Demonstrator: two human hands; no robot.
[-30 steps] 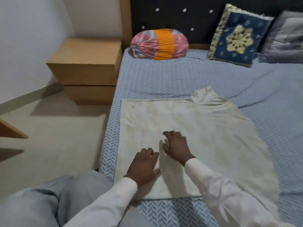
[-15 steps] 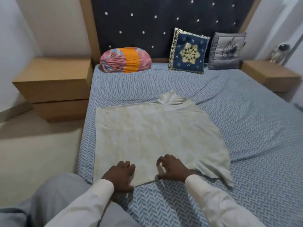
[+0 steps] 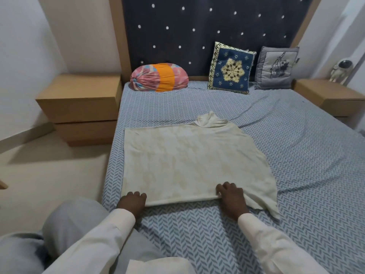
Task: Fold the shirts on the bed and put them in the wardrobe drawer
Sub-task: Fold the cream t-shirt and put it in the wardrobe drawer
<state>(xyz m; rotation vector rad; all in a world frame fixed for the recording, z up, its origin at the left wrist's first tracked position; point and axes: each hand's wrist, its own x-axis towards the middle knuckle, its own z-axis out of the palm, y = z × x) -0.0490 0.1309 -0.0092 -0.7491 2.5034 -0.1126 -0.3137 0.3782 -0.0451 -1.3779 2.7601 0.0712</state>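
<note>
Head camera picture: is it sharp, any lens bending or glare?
Head view: sharp across the cream mottled shirt and blue herringbone bedsheet; head view, wide lens tilts the tan wooden headboard frame outward; no glare, soft shadow beneath the tan bedside cabinet.

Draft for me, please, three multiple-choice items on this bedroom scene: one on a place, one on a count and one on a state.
1. Where does the cream shirt lie?
A. on the floor
B. on the bed's blue patterned sheet
C. on a bedside unit

2. How many square cushions lean on the headboard?
A. one
B. two
C. four

3. What are the left hand and the right hand doing?
A. hanging idle
B. holding a cushion
C. gripping the shirt's near edge

Answers:
1 B: the shirt is spread flat on the sheet.
2 B: only a blue cushion and a grey cushion lean there.
3 C: the fingers of both hands curl at the hem nearest the person.
</note>
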